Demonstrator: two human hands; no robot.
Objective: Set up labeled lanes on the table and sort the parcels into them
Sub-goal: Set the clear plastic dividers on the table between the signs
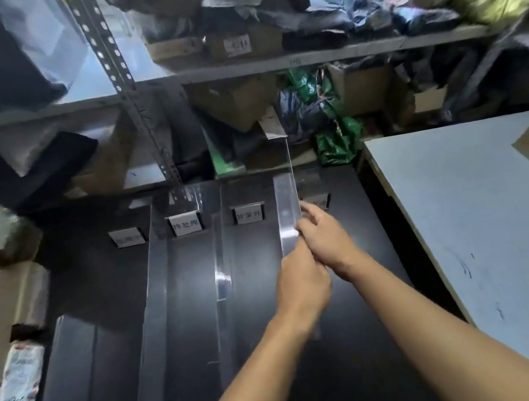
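Observation:
A black table (90, 290) carries clear strip dividers that mark lanes. One clear strip (160, 286) lies at the left, a second (221, 269) in the middle. My left hand (300, 281) and my right hand (324, 236) both grip a third clear strip (286, 203), which stands nearly upright towards the far edge. White label cards stand at the back of the lanes: one at the left (127, 237), one (186, 225) and one (249, 215) in the middle, and one (320, 201) partly hidden behind my right hand.
Cardboard parcels (0, 311) are stacked at the table's left edge. A white board (486, 234) lies to the right. Metal shelving (269, 64) behind the table is packed with boxes and bags; a slotted upright post (133, 99) stands at the far edge.

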